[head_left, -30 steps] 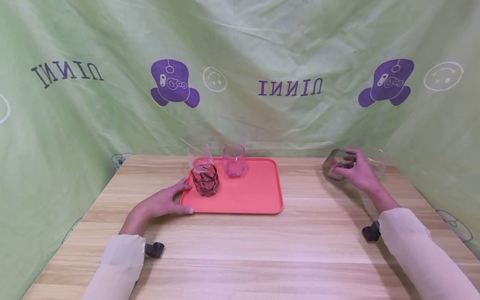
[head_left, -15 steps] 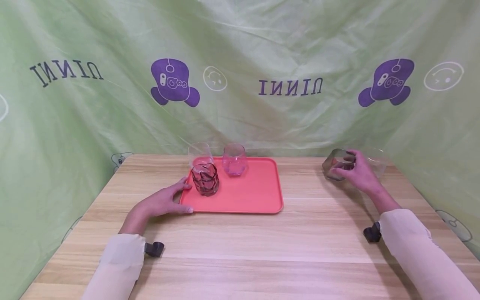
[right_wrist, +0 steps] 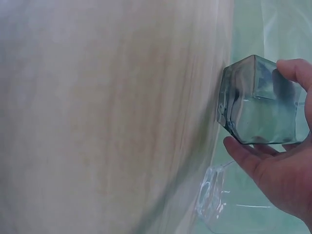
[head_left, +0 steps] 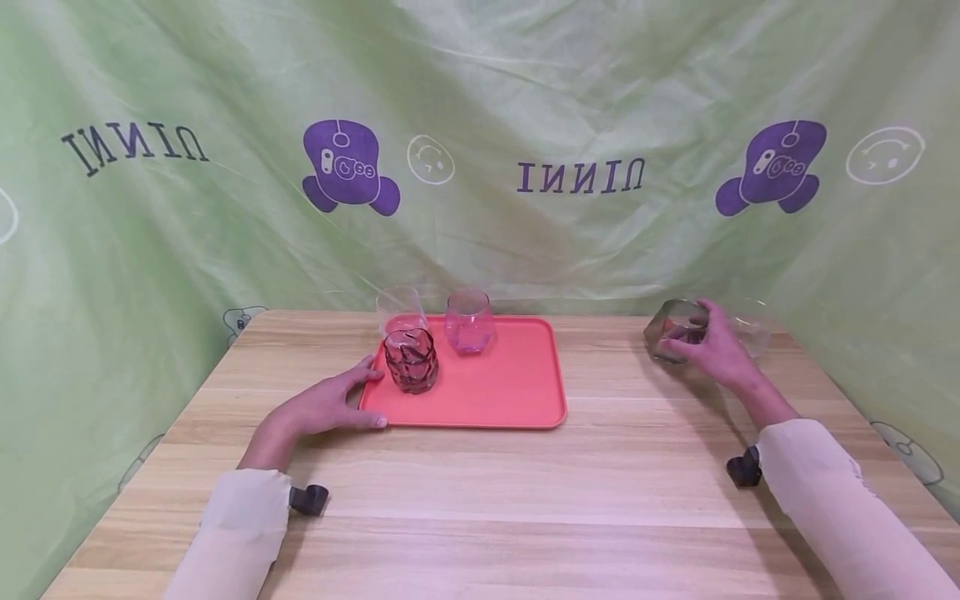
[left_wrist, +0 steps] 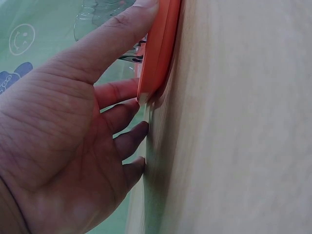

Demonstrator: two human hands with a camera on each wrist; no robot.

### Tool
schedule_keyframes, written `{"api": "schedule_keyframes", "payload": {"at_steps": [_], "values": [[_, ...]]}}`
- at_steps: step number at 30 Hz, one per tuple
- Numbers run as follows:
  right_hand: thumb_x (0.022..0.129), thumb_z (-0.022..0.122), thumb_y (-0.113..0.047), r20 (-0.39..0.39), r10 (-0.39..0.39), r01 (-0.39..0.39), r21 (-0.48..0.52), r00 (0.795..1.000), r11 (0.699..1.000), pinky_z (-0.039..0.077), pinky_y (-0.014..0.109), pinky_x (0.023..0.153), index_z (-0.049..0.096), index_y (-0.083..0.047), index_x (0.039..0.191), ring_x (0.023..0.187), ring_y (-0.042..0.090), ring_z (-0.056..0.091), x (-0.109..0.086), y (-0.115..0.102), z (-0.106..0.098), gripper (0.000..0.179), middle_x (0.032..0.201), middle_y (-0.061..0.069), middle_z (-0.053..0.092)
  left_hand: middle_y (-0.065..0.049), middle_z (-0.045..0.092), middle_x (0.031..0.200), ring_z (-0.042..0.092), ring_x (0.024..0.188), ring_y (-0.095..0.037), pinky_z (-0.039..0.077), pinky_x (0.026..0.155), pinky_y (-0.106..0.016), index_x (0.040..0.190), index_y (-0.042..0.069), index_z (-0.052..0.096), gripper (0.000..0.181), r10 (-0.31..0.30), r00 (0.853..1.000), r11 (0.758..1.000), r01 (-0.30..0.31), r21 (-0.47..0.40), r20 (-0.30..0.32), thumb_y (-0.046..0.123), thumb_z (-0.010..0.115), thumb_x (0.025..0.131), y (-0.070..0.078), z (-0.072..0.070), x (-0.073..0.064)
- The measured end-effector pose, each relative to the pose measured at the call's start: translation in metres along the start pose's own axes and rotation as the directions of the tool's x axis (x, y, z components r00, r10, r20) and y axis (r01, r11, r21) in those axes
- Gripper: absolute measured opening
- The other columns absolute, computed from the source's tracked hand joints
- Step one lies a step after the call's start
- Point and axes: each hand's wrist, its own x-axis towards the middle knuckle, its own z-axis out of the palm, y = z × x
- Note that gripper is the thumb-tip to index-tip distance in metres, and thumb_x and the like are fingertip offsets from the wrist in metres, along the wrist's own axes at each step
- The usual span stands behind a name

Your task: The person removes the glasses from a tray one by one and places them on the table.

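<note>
My left hand (head_left: 324, 404) rests at the left end of the red tray (head_left: 487, 392), its thumb at the near left corner and its fingers along the side. In the left wrist view the thumb lies against the tray rim (left_wrist: 162, 48). On that tray stand a dark, ridged glass (head_left: 411, 360), a tall clear glass (head_left: 401, 307) behind it and a clear faceted glass (head_left: 469, 321). Far to the right, my right hand (head_left: 718, 348) grips a grey-tinted faceted glass (right_wrist: 263, 105) between thumb and fingers, its base at the tabletop.
Another clear glass (head_left: 753, 325) stands right behind my right hand, close to the held one. The wooden table (head_left: 510, 508) ends at a green printed curtain (head_left: 480, 242) along the back and sides.
The fingers of my right hand have shifted slightly on the grey-tinted glass. The left hand, the tray and the other glasses stay where they were.
</note>
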Motion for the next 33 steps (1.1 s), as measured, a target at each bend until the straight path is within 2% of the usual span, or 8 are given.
{"api": "schedule_keyframes", "payload": {"at_steps": [4,9,15,20,25,29,33], "values": [[0.095,0.077,-0.022,0.008,-0.007,0.007,0.008,1.0,1.0,0.04,0.06,0.109,-0.016,0.004,0.158,0.119,0.047,0.053,-0.001,-0.001,0.002,0.115,0.138,0.037,0.044,-0.019,0.012,0.17,0.018,0.151,-0.046,0.02,0.12,-0.062,0.155,0.001,0.042,0.093,0.007,1.0,1.0,-0.007,0.003,-0.003,0.047,0.084,0.084,0.0,0.0,0.0],[0.092,0.08,-0.022,-0.028,-0.023,0.022,-0.007,0.999,1.0,0.032,0.068,0.111,-0.013,0.004,0.159,0.128,0.057,0.043,-0.001,-0.003,0.001,0.117,0.146,0.044,0.032,-0.018,0.012,0.17,0.017,0.152,-0.046,0.02,0.12,-0.061,0.156,0.003,0.042,0.094,-0.008,1.0,1.0,0.008,-0.001,0.003,0.048,0.084,0.084,0.001,0.0,0.0],[0.092,0.08,-0.016,-0.084,-0.096,0.091,-0.064,0.992,0.994,0.03,0.071,0.11,-0.003,0.007,0.16,0.13,0.061,0.038,-0.001,-0.011,0.0,0.11,0.15,0.045,0.026,-0.018,0.012,0.17,0.016,0.152,-0.046,0.019,0.12,-0.061,0.155,0.002,0.042,0.093,-0.008,1.0,1.0,0.008,-0.008,0.006,0.045,0.084,0.085,0.001,0.0,0.0],[0.093,0.078,-0.017,-0.146,-0.123,0.102,-0.142,0.982,0.985,0.022,0.074,0.112,0.004,0.005,0.161,0.139,0.062,0.024,-0.003,-0.023,0.0,0.103,0.155,0.043,0.017,-0.019,0.012,0.17,0.017,0.152,-0.046,0.02,0.12,-0.062,0.155,0.002,0.042,0.093,-0.005,1.0,1.0,0.005,-0.002,0.011,0.045,0.084,0.085,0.001,-0.001,0.001],[0.09,0.08,-0.012,-0.197,-0.178,0.142,-0.184,0.964,0.973,0.021,0.07,0.115,0.012,0.004,0.161,0.142,0.057,0.023,-0.003,-0.04,0.004,0.099,0.157,0.039,0.02,-0.019,0.012,0.17,0.017,0.152,-0.047,0.02,0.12,-0.062,0.155,0.002,0.042,0.093,-0.011,1.0,1.0,0.011,0.001,0.01,0.046,0.084,0.085,0.002,-0.002,0.001],[0.087,0.082,-0.013,-0.199,-0.222,0.176,-0.225,0.954,0.958,0.019,0.069,0.117,0.019,0.005,0.16,0.143,0.056,0.022,-0.004,-0.053,0.011,0.097,0.156,0.038,0.023,-0.018,0.011,0.17,0.017,0.151,-0.047,0.021,0.119,-0.062,0.155,0.003,0.042,0.093,-0.017,1.0,1.0,0.017,0.005,0.01,0.047,0.083,0.085,0.002,-0.002,0.0],[0.086,0.084,-0.018,-0.178,-0.233,0.188,-0.238,0.956,0.953,0.022,0.071,0.114,0.023,0.004,0.159,0.142,0.055,0.023,-0.003,-0.065,0.019,0.097,0.155,0.037,0.025,-0.018,0.011,0.17,0.017,0.152,-0.047,0.021,0.119,-0.062,0.156,0.003,0.041,0.094,-0.018,1.0,1.0,0.018,0.006,0.012,0.047,0.083,0.085,0.001,-0.001,0.001]]}}
